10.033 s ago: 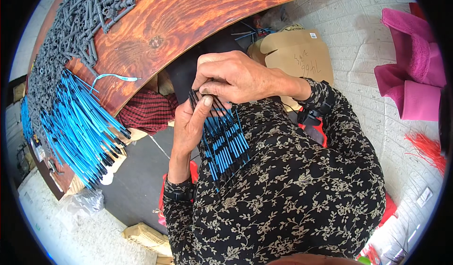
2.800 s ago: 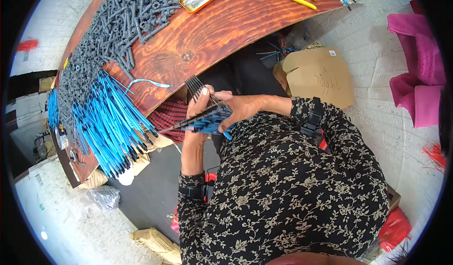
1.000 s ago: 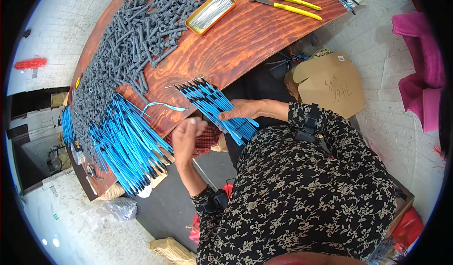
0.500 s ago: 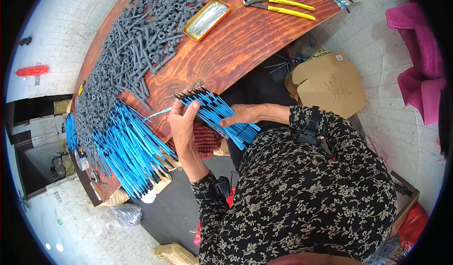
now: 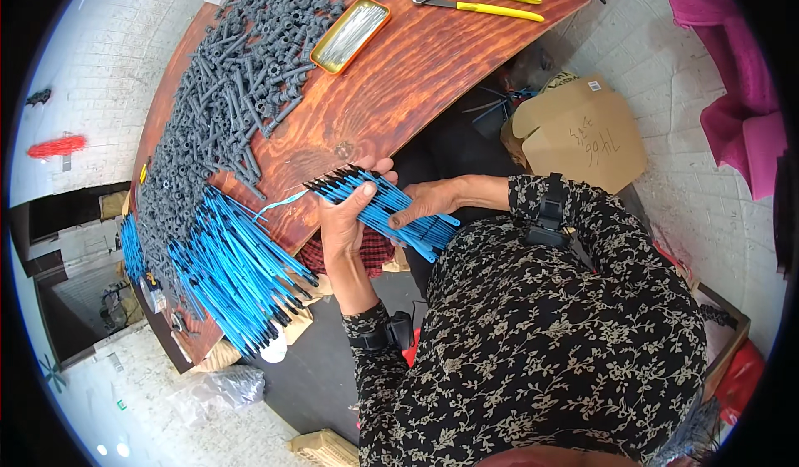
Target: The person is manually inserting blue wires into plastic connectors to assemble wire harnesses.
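Observation:
Between my two hands lies a flat bundle of blue plastic strips (image 5: 387,209) with black tips, slanting from upper left to lower right. My left hand (image 5: 343,217) is closed round the black-tipped end, thumb on top and fingertips showing behind it. My right hand (image 5: 424,203) grips the lower end, its thumb pressed across the strips and its other fingers partly hidden. To the left, a larger pile of the same blue strips (image 5: 237,267) hangs over the table edge. A thin light-blue strand (image 5: 279,203) lies on the table beside my left hand.
A heap of grey plastic tubular parts (image 5: 229,92) covers the left of the wooden table (image 5: 391,92). An orange-rimmed tin (image 5: 349,36) holds thin metal pins. Yellow-handled pincers (image 5: 478,3) lie at the far side. A cardboard box (image 5: 578,134) stands beyond the table edge at right.
My left hand has slid a little right along the bundle and now wraps round it, fingertips showing behind. My right hand keeps its hold. The whole view has shifted slightly.

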`<state>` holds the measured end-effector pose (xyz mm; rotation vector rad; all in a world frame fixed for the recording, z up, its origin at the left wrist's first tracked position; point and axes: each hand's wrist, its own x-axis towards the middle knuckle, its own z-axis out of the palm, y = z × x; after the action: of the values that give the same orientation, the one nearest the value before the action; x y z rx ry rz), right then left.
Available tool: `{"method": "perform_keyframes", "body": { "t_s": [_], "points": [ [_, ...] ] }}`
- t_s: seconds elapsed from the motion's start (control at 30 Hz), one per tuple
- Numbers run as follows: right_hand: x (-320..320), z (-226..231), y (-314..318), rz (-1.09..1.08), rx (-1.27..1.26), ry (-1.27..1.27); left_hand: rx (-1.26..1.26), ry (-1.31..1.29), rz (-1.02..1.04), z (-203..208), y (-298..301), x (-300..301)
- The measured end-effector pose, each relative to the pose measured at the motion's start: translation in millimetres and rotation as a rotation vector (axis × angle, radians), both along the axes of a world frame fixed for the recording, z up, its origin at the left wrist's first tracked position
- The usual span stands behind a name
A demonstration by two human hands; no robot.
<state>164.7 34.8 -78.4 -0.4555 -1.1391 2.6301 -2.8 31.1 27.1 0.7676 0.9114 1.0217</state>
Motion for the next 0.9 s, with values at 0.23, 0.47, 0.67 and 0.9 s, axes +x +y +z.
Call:
{"method": "perform_keyframes", "body": {
  "t_s": [0.23,0.47,0.67,0.9],
  "points": [
    [2,2,0,0.027,-0.04,-0.012,0.015,0.131,0.052,2,-6,6],
    [8,7,-2,0.003,-0.038,0.017,0.079,0.137,0.087,1,-5,14],
    [7,1,-7,-0.054,-0.061,0.087,0.086,0.132,0.111,-4,-4,11],
    [15,-6,-11,-0.215,0.058,0.042,0.098,0.144,0.155,-9,-2,9]
  ]
}}
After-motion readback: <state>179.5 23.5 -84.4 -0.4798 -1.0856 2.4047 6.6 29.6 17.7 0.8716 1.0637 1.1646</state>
